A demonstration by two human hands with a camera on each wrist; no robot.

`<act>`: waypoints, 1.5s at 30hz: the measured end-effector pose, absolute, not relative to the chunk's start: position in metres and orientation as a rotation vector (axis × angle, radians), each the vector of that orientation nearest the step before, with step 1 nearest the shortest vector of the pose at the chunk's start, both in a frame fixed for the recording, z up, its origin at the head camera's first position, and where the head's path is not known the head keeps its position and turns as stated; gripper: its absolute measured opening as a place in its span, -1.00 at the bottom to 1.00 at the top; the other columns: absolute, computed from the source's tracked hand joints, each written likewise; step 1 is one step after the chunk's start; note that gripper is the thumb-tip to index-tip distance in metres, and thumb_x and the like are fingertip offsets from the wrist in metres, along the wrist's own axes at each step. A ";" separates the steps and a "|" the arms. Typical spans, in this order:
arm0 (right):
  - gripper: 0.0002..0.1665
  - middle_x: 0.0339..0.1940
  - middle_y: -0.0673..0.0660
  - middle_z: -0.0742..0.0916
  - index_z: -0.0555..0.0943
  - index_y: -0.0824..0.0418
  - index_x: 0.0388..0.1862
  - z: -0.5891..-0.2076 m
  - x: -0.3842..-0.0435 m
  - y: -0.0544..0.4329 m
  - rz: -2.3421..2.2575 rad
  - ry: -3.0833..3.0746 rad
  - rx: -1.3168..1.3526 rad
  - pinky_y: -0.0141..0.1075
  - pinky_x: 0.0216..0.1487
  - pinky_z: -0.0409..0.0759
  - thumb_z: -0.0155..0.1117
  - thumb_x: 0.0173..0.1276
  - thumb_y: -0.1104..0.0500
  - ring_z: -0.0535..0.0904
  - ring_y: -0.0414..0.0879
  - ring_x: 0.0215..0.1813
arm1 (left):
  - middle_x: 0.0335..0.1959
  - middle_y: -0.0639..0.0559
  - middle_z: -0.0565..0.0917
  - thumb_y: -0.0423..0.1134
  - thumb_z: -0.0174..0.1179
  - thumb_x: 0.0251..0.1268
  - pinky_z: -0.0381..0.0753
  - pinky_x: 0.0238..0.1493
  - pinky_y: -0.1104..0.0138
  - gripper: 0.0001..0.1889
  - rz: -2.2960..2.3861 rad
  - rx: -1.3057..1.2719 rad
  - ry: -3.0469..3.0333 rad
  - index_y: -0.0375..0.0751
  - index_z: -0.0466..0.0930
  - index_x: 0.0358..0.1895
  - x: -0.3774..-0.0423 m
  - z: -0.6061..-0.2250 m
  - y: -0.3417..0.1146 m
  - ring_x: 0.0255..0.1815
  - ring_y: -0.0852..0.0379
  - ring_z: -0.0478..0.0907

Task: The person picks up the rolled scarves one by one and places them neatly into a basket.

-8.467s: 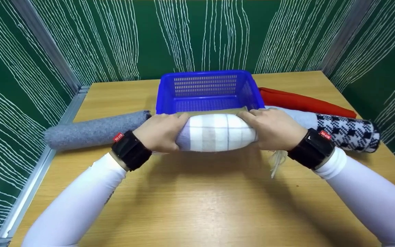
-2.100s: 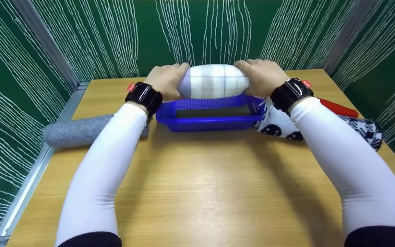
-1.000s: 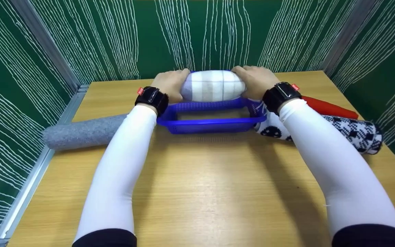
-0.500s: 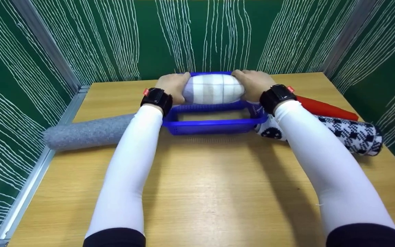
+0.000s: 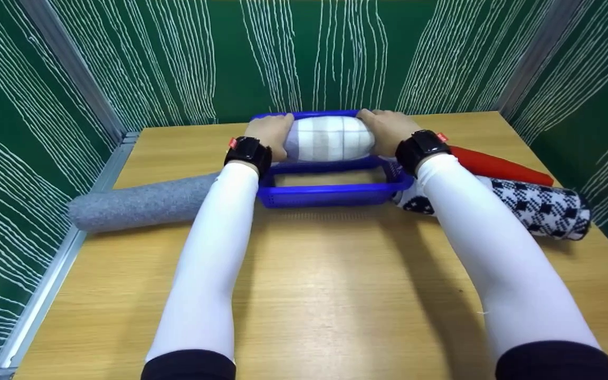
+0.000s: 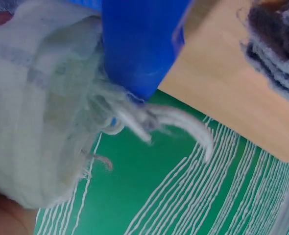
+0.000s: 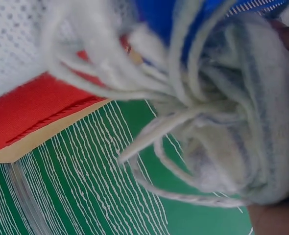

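Note:
In the head view, a rolled plaid scarf (image 5: 330, 138) in white, beige and lilac lies lengthwise over the back half of a blue plastic basket (image 5: 330, 196). My left hand (image 5: 271, 135) grips its left end, and my right hand (image 5: 388, 131) holds the right end, with thumbs on the near side. Loose fringe (image 7: 164, 117) hangs from the roll in the right wrist view; more tassels (image 6: 179, 122) show at the other end in the left wrist view. Low inside the basket, a tan strip (image 5: 330, 178) shows in front of the scarf.
On the wooden table (image 5: 330, 295), a grey felt-like roll (image 5: 140, 205) lies to the left of the basket. To the right are a black-and-white patterned knit roll (image 5: 547, 208) and a folded red cloth (image 5: 499, 166). A green panel (image 5: 230, 63) with white lines stands behind.
From in front of the basket, both hands have carried the plaid scarf up and back over it. During the last two seconds they have lowered it toward the basket's back half.

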State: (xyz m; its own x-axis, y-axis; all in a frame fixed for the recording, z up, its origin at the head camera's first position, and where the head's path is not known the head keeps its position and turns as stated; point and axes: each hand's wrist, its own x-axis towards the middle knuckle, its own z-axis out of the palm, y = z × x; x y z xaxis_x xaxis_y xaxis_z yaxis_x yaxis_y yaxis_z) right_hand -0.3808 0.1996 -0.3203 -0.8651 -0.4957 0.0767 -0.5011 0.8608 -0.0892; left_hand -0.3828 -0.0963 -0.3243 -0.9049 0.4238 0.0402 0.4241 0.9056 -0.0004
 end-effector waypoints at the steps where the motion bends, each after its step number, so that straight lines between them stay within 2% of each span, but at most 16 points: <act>1: -0.20 0.23 0.48 0.72 0.44 0.29 0.41 -0.320 -0.381 0.199 0.162 -2.990 0.789 0.34 0.33 0.60 0.56 0.21 0.30 0.67 0.47 0.23 | 0.29 -0.23 0.69 -0.29 0.44 0.17 0.64 0.35 -0.17 -0.40 -0.004 -0.668 -3.034 -0.25 0.48 0.30 -0.383 -0.325 -0.095 0.30 -0.29 0.66; 18: -0.17 0.27 0.48 0.71 0.43 0.31 0.46 -0.322 -0.383 0.193 0.165 -3.069 0.752 0.31 0.37 0.62 0.57 0.23 0.31 0.66 0.44 0.28 | 0.34 -0.25 0.68 -0.27 0.49 0.20 0.66 0.34 -0.18 -0.31 0.029 -0.597 -3.100 -0.20 0.43 0.40 -0.389 -0.333 -0.090 0.35 -0.28 0.65; 25: -0.17 0.28 0.49 0.69 0.43 0.33 0.45 -0.325 -0.385 0.192 0.143 -3.073 0.759 0.30 0.38 0.61 0.57 0.23 0.27 0.63 0.45 0.32 | 0.46 -0.23 0.61 -0.28 0.49 0.21 0.59 0.47 -0.13 -0.25 0.050 -0.581 -3.138 -0.19 0.38 0.48 -0.386 -0.333 -0.089 0.47 -0.25 0.57; 30: -0.10 0.31 0.49 0.68 0.41 0.32 0.47 -0.326 -0.385 0.193 0.102 -3.085 0.788 0.31 0.41 0.58 0.63 0.21 0.20 0.61 0.45 0.34 | 0.57 -0.22 0.51 -0.24 0.49 0.19 0.52 0.54 -0.12 -0.18 0.015 -0.591 -3.163 -0.19 0.33 0.53 -0.386 -0.333 -0.090 0.56 -0.25 0.49; 34: -0.06 0.35 0.45 0.67 0.41 0.27 0.52 -0.321 -0.382 0.194 0.089 -3.126 0.792 0.33 0.41 0.58 0.64 0.21 0.17 0.61 0.43 0.36 | 0.53 -0.25 0.54 -0.22 0.50 0.17 0.52 0.53 -0.16 -0.17 0.004 -0.609 -3.160 -0.22 0.35 0.52 -0.380 -0.329 -0.092 0.55 -0.26 0.50; 38: -0.08 0.32 0.42 0.68 0.42 0.25 0.55 -0.312 -0.377 0.193 0.045 -3.152 0.775 0.34 0.33 0.63 0.55 0.21 0.22 0.64 0.40 0.31 | 0.42 -0.28 0.61 -0.17 0.56 0.12 0.55 0.49 -0.16 -0.20 -0.038 -0.640 -3.149 -0.27 0.43 0.44 -0.367 -0.316 -0.093 0.47 -0.28 0.55; 41: -0.12 0.27 0.41 0.72 0.48 0.25 0.52 -0.305 -0.375 0.192 -0.010 -3.133 0.764 0.33 0.25 0.67 0.46 0.15 0.28 0.68 0.38 0.24 | 0.33 -0.26 0.66 -0.20 0.53 0.11 0.59 0.44 -0.12 -0.32 -0.058 -0.648 -3.147 -0.27 0.53 0.33 -0.359 -0.304 -0.094 0.39 -0.25 0.60; 45: -0.16 0.20 0.39 0.78 0.57 0.24 0.46 -0.302 -0.375 0.191 -0.040 -3.106 0.747 0.33 0.21 0.70 0.43 0.09 0.30 0.71 0.35 0.19 | 0.24 -0.21 0.73 -0.32 0.42 0.14 0.64 0.38 -0.10 -0.49 -0.019 -0.630 -3.150 -0.24 0.60 0.22 -0.359 -0.299 -0.095 0.28 -0.21 0.67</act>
State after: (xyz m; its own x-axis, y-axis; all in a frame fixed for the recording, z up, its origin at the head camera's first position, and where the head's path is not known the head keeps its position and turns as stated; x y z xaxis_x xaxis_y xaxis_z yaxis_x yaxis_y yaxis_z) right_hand -0.3750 0.1906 -0.3017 -0.8894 -0.4535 -0.0578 -0.4548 0.8905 0.0119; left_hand -0.3587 -0.0953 -0.2988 -0.9206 0.3845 -0.0675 0.3837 0.9231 0.0255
